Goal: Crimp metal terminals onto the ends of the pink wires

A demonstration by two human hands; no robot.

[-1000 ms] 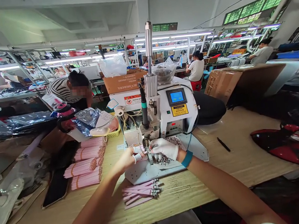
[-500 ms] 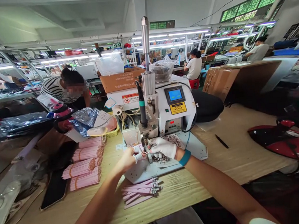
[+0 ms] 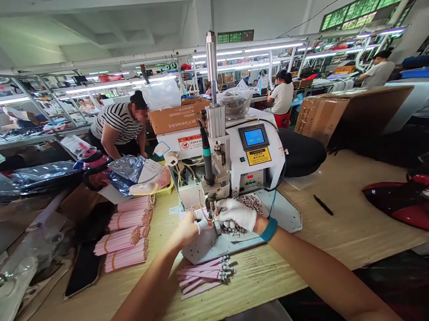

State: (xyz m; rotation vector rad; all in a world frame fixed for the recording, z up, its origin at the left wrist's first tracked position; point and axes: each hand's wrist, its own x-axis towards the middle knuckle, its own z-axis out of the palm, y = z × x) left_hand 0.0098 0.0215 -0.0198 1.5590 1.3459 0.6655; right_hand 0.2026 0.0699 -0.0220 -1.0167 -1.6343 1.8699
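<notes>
In the head view my left hand [image 3: 188, 227], with white covers on its fingertips, is closed beside the tip of the soldering machine [image 3: 218, 165]. A bit of pink wire strip [image 3: 203, 212] shows at its fingers. My right hand [image 3: 240, 214], in a white glove, pinches at the same spot under the machine's head; what its fingertips hold is too small to make out. Many small white and dark parts [image 3: 254, 204] lie on the machine's base around the right hand. In front of the base rests a loose pile of pink strips [image 3: 202, 277] with metal and white ends.
Banded bundles of pink wires [image 3: 126, 255] with copper-coloured ends lie at left, near a black phone-like slab [image 3: 81, 270]. A black pen [image 3: 323, 205] and a red-black object [image 3: 405, 198] are at right. A person in a striped top [image 3: 115, 125] bends over behind the table.
The view has shifted slightly. The person in the striped top has straightened a little and moved right. My hands stay at the machine's tip with hardly any movement.
</notes>
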